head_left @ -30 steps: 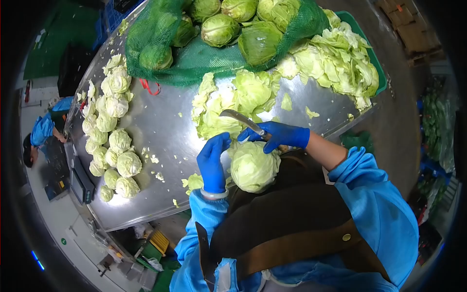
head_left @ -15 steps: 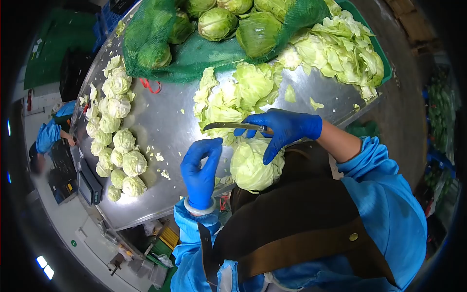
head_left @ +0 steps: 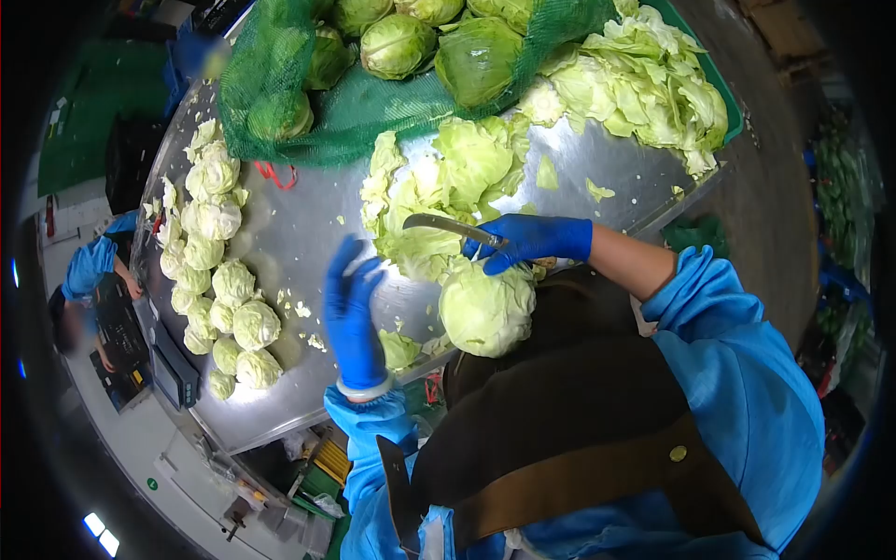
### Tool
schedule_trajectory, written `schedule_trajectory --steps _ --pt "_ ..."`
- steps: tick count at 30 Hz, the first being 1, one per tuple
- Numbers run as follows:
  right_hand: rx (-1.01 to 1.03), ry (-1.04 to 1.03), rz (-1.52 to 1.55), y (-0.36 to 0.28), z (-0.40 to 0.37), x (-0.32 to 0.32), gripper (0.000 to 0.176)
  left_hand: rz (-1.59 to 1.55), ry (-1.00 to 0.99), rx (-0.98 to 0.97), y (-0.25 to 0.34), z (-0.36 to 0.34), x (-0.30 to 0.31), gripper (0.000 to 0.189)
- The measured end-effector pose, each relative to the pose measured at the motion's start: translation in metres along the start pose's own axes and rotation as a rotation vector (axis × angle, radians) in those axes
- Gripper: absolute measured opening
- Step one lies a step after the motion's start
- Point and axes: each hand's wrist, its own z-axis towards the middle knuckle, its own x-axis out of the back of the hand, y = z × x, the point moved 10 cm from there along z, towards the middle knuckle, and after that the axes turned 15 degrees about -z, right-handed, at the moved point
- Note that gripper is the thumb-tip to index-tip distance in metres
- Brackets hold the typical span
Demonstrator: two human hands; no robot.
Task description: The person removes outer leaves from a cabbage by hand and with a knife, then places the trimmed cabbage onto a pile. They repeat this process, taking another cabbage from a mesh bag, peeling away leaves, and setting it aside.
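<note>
Steel table (head_left: 299,233): sheet metal seen from above, bare in the middle and loaded along its edges.
Cabbage (head_left: 487,308): a pale head at the near edge, against the person's brown apron, just below the heap of leaves.
Right hand (head_left: 527,241): blue-gloved and closed round the handle of the knife (head_left: 448,225), with its fingertips at the cabbage's top. The blade points left over the leaves.
Left hand (head_left: 353,313): blue-gloved and empty, fingers spread wide. It is raised over bare table to the left of the cabbage and clear of it.
Change: a second ago the left hand cupped the cabbage's left side. Half a second ago it had come off with thumb and finger pinched. Now it is open and further left. The right hand and knife have hardly moved.
Meaning: the cabbage is now steadied only by the right hand and the apron. Whether the pinch held a scrap cannot be told.
Leaves (head_left: 429,191): loose outer leaves heaped mid-table, just beyond the cabbage.
Trimmed heads (head_left: 219,271): small pale heads in a row along the left edge.
Sack (head_left: 373,84): green net of darker heads at the far edge.
Other person (head_left: 93,266): a blue sleeve beyond the left edge, well apart.
</note>
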Motion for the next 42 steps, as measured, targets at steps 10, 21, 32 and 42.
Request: schedule_trajectory --steps 10,21,32,42 --pt "-0.364 0.265 0.593 0.047 -0.004 -0.013 0.042 -0.14 -0.341 0.113 -0.098 -0.025 -0.006 0.085" --pt "-0.223 0.377 0.176 -0.008 -0.007 0.03 0.032 -0.675 0.535 -0.165 -0.015 0.078 0.325 0.063" --pt "0.151 0.453 -0.168 0.014 0.05 -0.013 0.034 1.257 0.748 -0.866 0.102 0.106 0.514 0.055" --pt "0.342 0.287 -1.516 0.022 0.087 -0.06 0.046 0.4 -0.246 -0.571 0.009 0.267 -0.015 0.083"
